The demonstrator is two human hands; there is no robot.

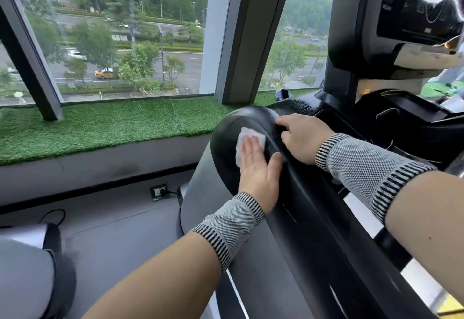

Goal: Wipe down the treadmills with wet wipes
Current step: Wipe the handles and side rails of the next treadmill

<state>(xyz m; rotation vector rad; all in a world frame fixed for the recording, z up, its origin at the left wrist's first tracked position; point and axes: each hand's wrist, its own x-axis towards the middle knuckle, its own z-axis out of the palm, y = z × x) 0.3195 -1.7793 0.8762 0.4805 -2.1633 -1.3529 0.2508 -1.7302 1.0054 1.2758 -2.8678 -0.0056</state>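
Lying under the flat left hand (258, 168), the wet wipe (247, 143) presses against the treadmill (313, 230).

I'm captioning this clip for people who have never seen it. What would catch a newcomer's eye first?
First, the left hand pressing a white wet wipe flat against the rounded black end of the treadmill handrail, mid-frame. Beside it, the right hand rests on top of the same rail. Behind them, a strip of green artificial turf lines the sill under the big windows.
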